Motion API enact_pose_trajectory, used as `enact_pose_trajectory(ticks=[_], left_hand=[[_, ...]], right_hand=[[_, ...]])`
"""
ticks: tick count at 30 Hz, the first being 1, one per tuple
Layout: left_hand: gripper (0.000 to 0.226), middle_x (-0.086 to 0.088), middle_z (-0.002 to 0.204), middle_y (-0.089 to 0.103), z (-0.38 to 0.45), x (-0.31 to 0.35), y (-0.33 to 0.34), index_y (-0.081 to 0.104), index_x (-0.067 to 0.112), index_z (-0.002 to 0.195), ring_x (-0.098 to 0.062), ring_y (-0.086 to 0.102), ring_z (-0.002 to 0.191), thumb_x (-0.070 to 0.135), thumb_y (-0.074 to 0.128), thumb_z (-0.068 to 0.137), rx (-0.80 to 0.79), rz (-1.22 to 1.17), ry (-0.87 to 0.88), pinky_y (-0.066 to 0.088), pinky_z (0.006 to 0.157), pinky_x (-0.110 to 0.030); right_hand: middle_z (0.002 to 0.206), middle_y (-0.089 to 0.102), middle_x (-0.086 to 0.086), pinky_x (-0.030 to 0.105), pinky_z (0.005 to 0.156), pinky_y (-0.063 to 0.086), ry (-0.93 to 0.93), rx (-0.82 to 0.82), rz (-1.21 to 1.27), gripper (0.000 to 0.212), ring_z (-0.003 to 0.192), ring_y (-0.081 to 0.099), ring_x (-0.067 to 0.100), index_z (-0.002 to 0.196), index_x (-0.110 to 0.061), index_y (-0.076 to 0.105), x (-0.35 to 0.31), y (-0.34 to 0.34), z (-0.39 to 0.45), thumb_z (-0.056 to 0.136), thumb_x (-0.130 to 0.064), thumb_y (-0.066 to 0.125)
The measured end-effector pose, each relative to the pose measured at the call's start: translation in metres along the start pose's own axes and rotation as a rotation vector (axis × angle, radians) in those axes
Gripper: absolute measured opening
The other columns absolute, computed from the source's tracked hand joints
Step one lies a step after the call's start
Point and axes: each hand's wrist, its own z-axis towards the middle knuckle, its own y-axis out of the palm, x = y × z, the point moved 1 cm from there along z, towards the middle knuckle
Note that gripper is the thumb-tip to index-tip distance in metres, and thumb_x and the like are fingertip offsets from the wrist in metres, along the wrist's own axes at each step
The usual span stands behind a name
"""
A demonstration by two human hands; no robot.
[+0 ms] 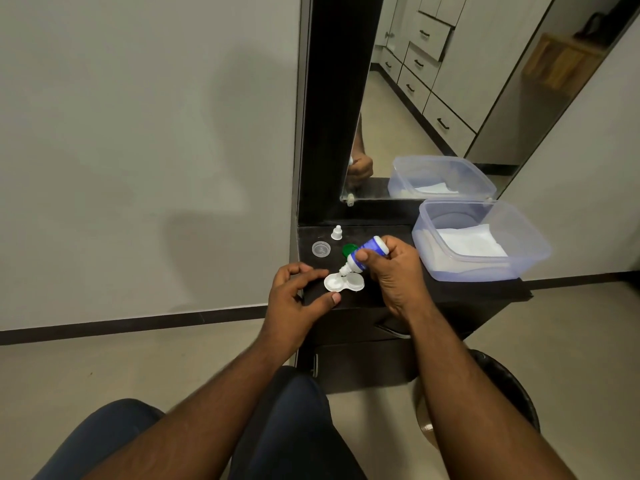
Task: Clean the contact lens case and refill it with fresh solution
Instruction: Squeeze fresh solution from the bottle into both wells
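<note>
Bottle [367,255] — soft, light — I'm squeezing mid-body in my right hand [391,271]; left hand [298,299], fingers loosely open, is bracing the slippery lens case [344,282].

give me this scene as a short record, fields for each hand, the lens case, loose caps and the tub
right hand: right hand grips the solution bottle, tipped nozzle-down over the case
left hand: left hand steadies the case's left edge with finger and thumb
lens case: white lens case on the dark counter, both wells uncovered, nozzle over the left well
loose caps: green cap, clear cap, small white bottle cap, all behind the case
tub: clear plastic tub on the right, white tissue inside
</note>
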Motion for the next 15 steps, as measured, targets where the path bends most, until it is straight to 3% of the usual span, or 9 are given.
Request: enact_pose_trajectory(ticks=[3, 11, 15], left_hand=[[0.037, 0.002, 0.114, 0.048, 0.0, -0.0007, 0.0002, 0.071, 0.023, 0.108, 0.0, 0.049, 0.108, 0.019, 0.081, 0.073, -0.001, -0.003, -0.005, 0.049, 0.084, -0.022], [0.037, 0.002, 0.114, 0.047, 0.0001, -0.002, 0.0011, 0.071, 0.023, 0.108, 0.003, 0.048, 0.107, 0.018, 0.081, 0.073, 0.005, -0.012, 0.003, 0.046, 0.078, -0.009], [0.036, 0.004, 0.115, 0.047, 0.0003, -0.0034, 0.0012, 0.07, 0.027, 0.107, 0.001, 0.048, 0.108, 0.02, 0.081, 0.073, 0.0, -0.003, 0.005, 0.047, 0.079, -0.011]], right_hand=[[0.071, 0.064, 0.005, 0.024, 0.061, 0.053, -0.007, -0.002, -0.01, 0.019, 0.069, 0.06, 0.016, 0.072, -0.014, 0.061, -0.0034, 0.0014, -0.0017, 0.065, -0.017, 0.079], [0.067, 0.065, 0.004, 0.031, 0.066, 0.053, 0.001, -0.005, 0.052, 0.022, 0.07, 0.06, 0.021, 0.069, -0.013, 0.06, -0.0068, 0.0029, -0.0038, 0.059, -0.02, 0.079], [0.069, 0.063, 0.004, 0.021, 0.057, 0.051, 0.01, 0.007, 0.026, 0.019, 0.063, 0.059, 0.011, 0.072, -0.013, 0.06, -0.0069, 0.0021, -0.0027, 0.066, -0.015, 0.078]])
